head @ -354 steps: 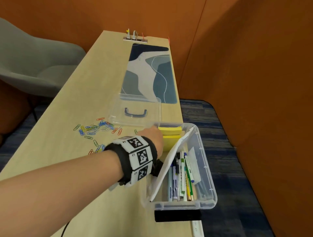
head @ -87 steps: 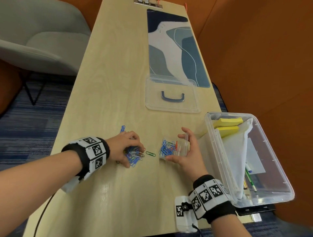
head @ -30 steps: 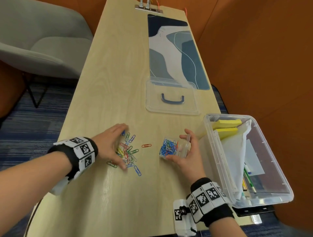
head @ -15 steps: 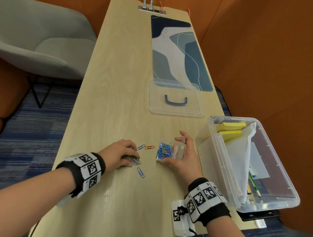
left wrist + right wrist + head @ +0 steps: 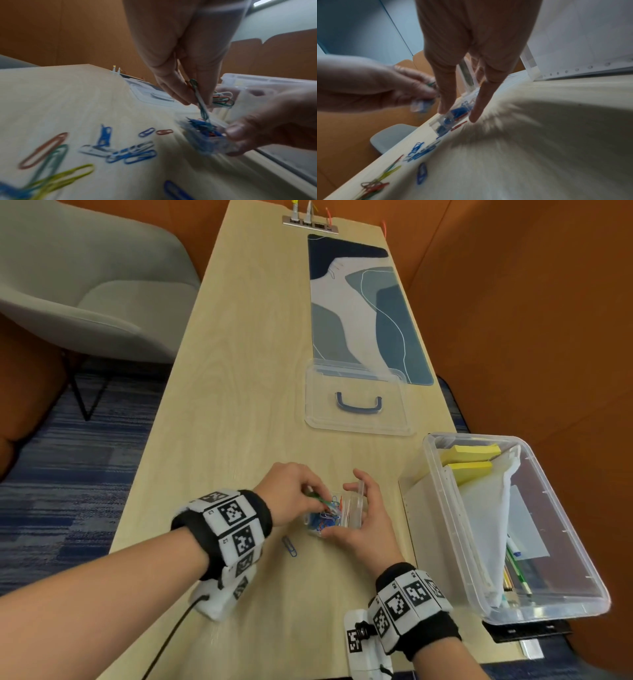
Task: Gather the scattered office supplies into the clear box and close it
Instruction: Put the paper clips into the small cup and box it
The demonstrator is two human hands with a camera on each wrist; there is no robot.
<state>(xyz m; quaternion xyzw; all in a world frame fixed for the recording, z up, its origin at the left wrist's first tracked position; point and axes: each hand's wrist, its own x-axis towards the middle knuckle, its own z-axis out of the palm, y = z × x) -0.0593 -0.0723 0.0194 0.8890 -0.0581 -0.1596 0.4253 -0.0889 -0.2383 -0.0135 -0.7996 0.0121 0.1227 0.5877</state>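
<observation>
Over the table (image 5: 239, 371) — left grip (image 5: 291, 494) pinches paperclips (image 5: 323, 501), right grip (image 5: 363, 518) cups their case (image 5: 342, 513).

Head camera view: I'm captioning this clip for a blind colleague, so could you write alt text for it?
A person's left hand drops colored paper clips into a small clear case held by the right hand on a wooden table. An open clear box of supplies sits at right, its lid lying beyond.

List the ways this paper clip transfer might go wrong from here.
1. The left hand pinches linked clips over the small clip case; some may drop outside.
2. Loose clips on the desk could get missed.
3. The clear box overhangs the desk edge; a nudge might tip it.
</observation>
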